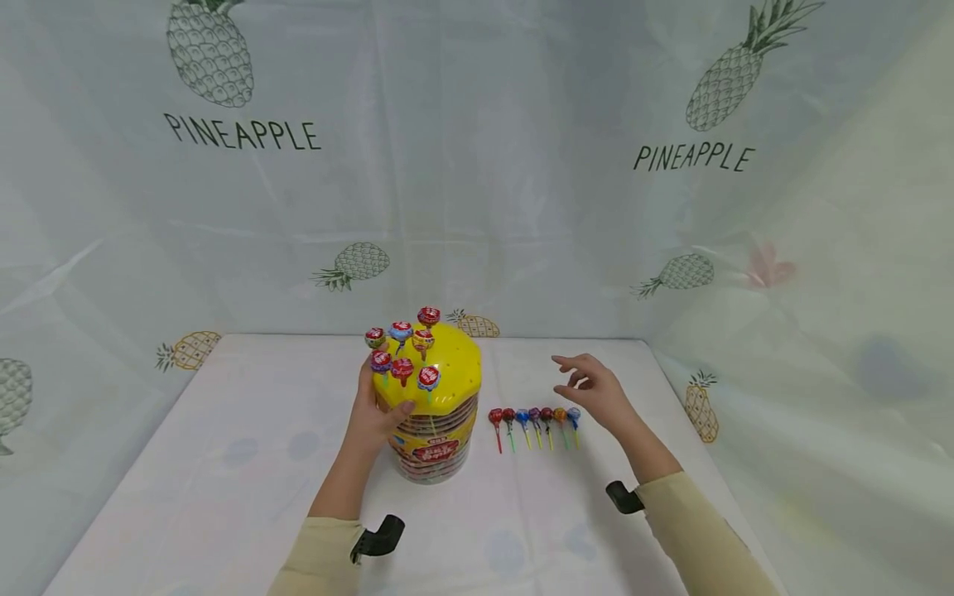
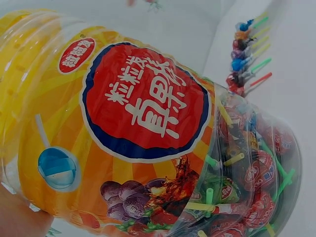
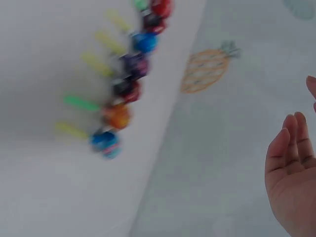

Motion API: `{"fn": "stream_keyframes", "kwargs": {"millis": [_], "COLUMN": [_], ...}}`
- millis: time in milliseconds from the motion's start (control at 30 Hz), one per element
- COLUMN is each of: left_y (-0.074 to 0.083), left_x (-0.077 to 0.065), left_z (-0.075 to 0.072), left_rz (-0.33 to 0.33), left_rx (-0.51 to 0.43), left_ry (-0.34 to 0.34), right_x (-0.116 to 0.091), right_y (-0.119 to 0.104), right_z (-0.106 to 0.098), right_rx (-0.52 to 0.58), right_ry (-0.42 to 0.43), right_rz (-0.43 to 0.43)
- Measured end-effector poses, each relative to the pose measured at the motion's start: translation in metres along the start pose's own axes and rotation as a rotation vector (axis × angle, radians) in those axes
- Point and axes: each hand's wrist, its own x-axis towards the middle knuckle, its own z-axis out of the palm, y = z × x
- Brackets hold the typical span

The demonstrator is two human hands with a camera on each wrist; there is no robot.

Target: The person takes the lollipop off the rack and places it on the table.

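In the head view, a clear plastic candy jar (image 1: 436, 451) with a yellow lid (image 1: 456, 364) stands on the table. Several wrapped lollipops (image 1: 402, 369) stick up from the lid's left half. My left hand (image 1: 368, 420) grips the jar's left side just below the lid, thumb in front. The left wrist view shows the jar's orange label (image 2: 153, 98) and loose lollipops (image 2: 259, 173) inside. My right hand (image 1: 602, 399) hovers above the table, fingers loosely bent and holding nothing. Nearest to it is a row of lollipops (image 1: 535, 415) lying with sticks toward me.
A white cloth with faint dots covers the table (image 1: 298, 497). Behind it hangs a pale curtain (image 1: 477, 190) printed with pineapples. The row of lollipops lies to the right of the jar.
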Motion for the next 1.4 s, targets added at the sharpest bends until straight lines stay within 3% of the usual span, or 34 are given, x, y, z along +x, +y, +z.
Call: {"fn": "stream_keyframes", "kwargs": {"millis": [200,467,733,1000,1167,1400], "left_y": [0.0,0.0,-0.003,-0.004,-0.006,-0.006], "left_x": [0.0,0.0,0.001,0.0,0.0,0.0], "left_z": [0.0,-0.001,-0.002,-0.003,-0.003,-0.003], "left_rz": [0.01,0.011,0.039,0.046,0.044,0.057], "left_rx": [0.003,0.0,-0.009,-0.006,0.014,0.036], "left_ry": [-0.002,-0.013,-0.033,-0.041,-0.035,-0.025], "right_x": [0.004,0.007,0.006,0.008,0.008,0.009], "right_y": [-0.05,-0.103,-0.135,-0.148,-0.155,-0.158], "right_z": [0.007,0.025,0.051,0.072,0.079,0.085], "right_rx": [0.221,0.403,0.593,0.615,0.585,0.544], "right_ry": [0.03,0.02,-0.089,-0.209,-0.255,-0.233], "right_rz": [-0.099,-0.23,-0.373,-0.525,-0.532,-0.499]}}
